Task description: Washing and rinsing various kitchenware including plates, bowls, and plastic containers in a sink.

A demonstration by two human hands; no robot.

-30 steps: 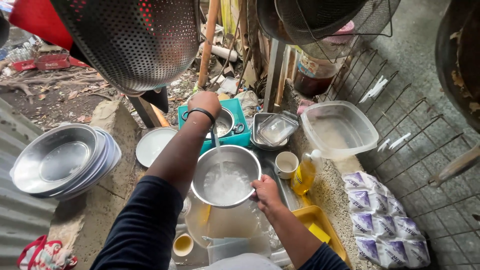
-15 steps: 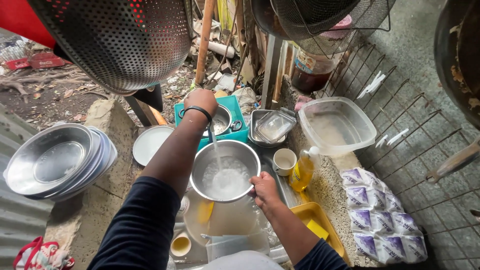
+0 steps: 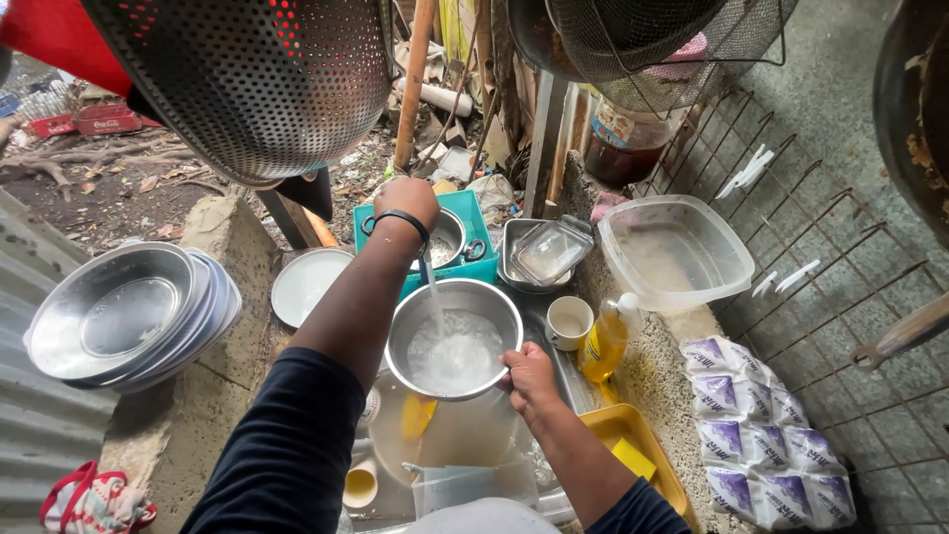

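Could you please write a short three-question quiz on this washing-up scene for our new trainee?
1. True or false: the right hand grips the rim of the steel bowl.
2. What falls into the steel bowl? A) a stream of water B) rice C) soap powder
3. Fill in: the left hand is raised above the ____ crate.

Key
1. True; its fingers curl over the near right edge.
2. A; a thin stream of water drops from beneath the left hand and froths in the bowl.
3. Teal; the crate holds another metal pot, behind the bowl.
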